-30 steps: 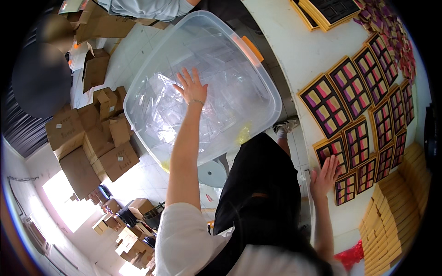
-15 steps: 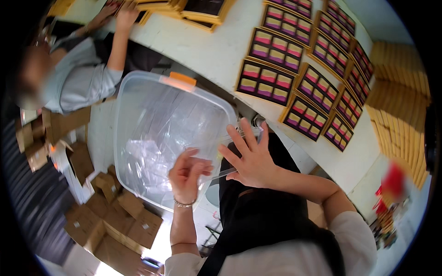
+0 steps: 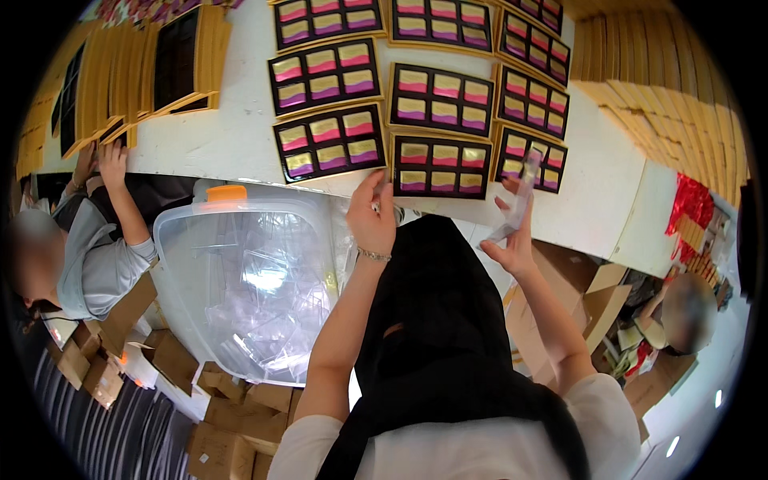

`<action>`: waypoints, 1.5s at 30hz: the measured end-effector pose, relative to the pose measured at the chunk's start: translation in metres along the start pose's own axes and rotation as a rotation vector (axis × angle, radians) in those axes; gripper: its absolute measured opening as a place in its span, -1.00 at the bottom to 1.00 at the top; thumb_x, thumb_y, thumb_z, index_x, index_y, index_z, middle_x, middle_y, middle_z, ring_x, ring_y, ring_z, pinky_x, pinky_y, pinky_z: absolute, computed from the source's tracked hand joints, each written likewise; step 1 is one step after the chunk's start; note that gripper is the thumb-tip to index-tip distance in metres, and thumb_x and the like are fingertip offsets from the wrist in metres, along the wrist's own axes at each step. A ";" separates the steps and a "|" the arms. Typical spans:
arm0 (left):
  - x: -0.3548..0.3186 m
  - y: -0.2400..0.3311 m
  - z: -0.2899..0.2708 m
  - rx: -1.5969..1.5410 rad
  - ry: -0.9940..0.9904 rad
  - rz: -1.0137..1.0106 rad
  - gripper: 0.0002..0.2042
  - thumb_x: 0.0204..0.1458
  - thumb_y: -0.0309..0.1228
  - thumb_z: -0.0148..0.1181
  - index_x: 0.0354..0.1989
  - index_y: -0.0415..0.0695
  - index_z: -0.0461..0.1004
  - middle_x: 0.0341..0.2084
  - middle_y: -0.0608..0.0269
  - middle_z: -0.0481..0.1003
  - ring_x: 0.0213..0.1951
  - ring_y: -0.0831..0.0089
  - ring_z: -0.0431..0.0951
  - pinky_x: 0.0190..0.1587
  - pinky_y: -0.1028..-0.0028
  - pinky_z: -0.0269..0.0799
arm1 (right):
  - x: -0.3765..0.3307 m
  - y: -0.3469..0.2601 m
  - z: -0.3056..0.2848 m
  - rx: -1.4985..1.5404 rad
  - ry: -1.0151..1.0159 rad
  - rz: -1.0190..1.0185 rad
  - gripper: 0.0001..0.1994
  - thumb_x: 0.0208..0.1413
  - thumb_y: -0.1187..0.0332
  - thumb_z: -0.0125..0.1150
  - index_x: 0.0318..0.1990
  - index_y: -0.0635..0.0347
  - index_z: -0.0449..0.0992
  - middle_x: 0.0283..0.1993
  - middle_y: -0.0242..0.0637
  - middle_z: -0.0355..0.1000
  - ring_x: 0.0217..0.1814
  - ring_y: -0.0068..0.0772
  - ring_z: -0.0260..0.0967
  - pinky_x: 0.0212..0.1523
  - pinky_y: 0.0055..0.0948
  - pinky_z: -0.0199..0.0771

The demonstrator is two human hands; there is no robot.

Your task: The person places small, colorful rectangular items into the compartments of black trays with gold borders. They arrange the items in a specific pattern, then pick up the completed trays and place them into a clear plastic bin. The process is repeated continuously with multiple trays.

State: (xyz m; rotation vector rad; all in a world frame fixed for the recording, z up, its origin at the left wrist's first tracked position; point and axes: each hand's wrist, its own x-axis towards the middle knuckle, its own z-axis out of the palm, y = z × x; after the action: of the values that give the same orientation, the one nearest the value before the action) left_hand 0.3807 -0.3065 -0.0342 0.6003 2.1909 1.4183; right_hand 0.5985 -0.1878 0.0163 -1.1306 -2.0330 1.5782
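Observation:
Near the table's front edge my left hand (image 3: 372,213) is raised, its thumb and fingers apart and nothing visible in it. Its fingertips are beside the corner of a black-faced gift box (image 3: 329,152) and the left side of another box (image 3: 442,181); contact cannot be told. Each box shows rows of gold packets with pink or purple lower parts. My right hand (image 3: 514,244) grips a thin clear plastic cover (image 3: 522,197), tilted upright in front of the box (image 3: 531,157) at the right.
Left of my legs stands a big clear plastic tub (image 3: 240,200) with an orange latch, holding clear plastic pieces. A co-worker (image 3: 104,260) works at the far left by stacked yellow boxes (image 3: 144,72). Cardboard cartons (image 3: 232,440) lie lower left; another person (image 3: 684,316) is at right.
My view has turned toward the table. My hands have moved from over the tub to the table's edge and spread apart; the clear cover is now upright in my right hand.

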 end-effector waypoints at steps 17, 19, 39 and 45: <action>-0.018 -0.004 0.003 0.245 0.013 0.128 -0.80 0.09 -0.53 0.14 -0.12 -0.16 0.56 -0.25 0.13 0.58 -0.24 0.27 0.59 -0.19 0.41 0.47 | 0.018 0.002 -0.020 -0.408 -0.040 -0.283 0.10 -0.39 0.11 0.49 0.37 0.21 -0.03 0.32 0.04 -0.03 0.34 0.12 -0.02 0.26 0.03 0.08; -0.018 -0.004 -0.003 0.254 -0.004 0.108 -0.80 0.08 -0.53 0.14 -0.12 -0.16 0.57 -0.26 0.14 0.59 -0.26 0.28 0.59 -0.20 0.42 0.47 | 0.014 -0.008 -0.009 -0.561 -0.098 -0.354 0.06 -0.40 0.13 0.49 0.34 0.23 0.04 0.31 0.05 0.03 0.33 0.17 0.00 0.25 0.03 0.08; -0.026 -0.007 -0.016 -0.145 -0.018 -0.229 -0.78 0.12 -0.40 0.18 -0.09 -0.16 0.56 -0.35 0.23 0.60 -0.35 0.60 0.55 -0.35 0.56 0.47 | 0.056 -0.030 0.047 -0.998 -0.274 -0.311 0.02 -0.40 0.03 0.49 0.33 0.01 0.09 0.25 -0.12 0.09 0.29 -0.02 0.03 0.15 0.31 0.06; -0.028 -0.014 -0.006 -0.064 0.069 -0.229 -0.76 0.05 -0.39 0.22 -0.10 -0.12 0.56 -0.31 0.09 0.60 -0.31 0.42 0.62 -0.33 0.43 0.52 | 0.059 -0.010 0.061 -1.115 -0.311 -0.295 0.06 -0.39 -0.03 0.50 0.35 0.03 0.06 0.40 -0.04 -0.06 0.43 0.05 -0.13 0.20 0.44 -0.15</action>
State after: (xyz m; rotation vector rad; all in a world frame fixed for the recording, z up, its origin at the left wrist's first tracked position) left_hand 0.3979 -0.3327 -0.0410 0.2708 2.1770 1.3993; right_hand 0.5163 -0.1843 -0.0064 -0.7871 -3.2228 0.3980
